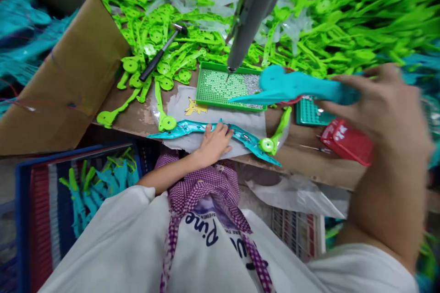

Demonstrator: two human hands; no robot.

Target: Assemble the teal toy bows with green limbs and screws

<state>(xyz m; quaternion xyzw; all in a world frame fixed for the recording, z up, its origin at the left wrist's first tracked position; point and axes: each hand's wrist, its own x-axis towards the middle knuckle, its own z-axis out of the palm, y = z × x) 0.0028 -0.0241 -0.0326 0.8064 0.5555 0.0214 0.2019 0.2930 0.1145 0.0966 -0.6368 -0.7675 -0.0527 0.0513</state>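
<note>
My left hand (213, 144) lies over the middle of a turquoise bow-shaped plastic shell (195, 128), fingers bent onto it. This shell rests open side up on a grey cloth (178, 103), with small metal parts showing inside. Lime-green arms with round discs adjoin it: a left arm (168, 122) and a right arm (267, 145). Raised at the right, my right hand (388, 105) grips one end of another turquoise plastic shell (292, 86), blurred by motion. Its far end hangs over a green tray (220, 84) of small screws. A grey powered screwdriver (245, 23) points down above that tray.
A hammer (163, 52) lies on heaped lime-green parts (172, 4). To the left stands a cardboard box (68, 68) of turquoise parts, above a blue crate (25, 201). On the right are a teal tray (309, 112), a red container (347, 142) and more green parts (371, 18).
</note>
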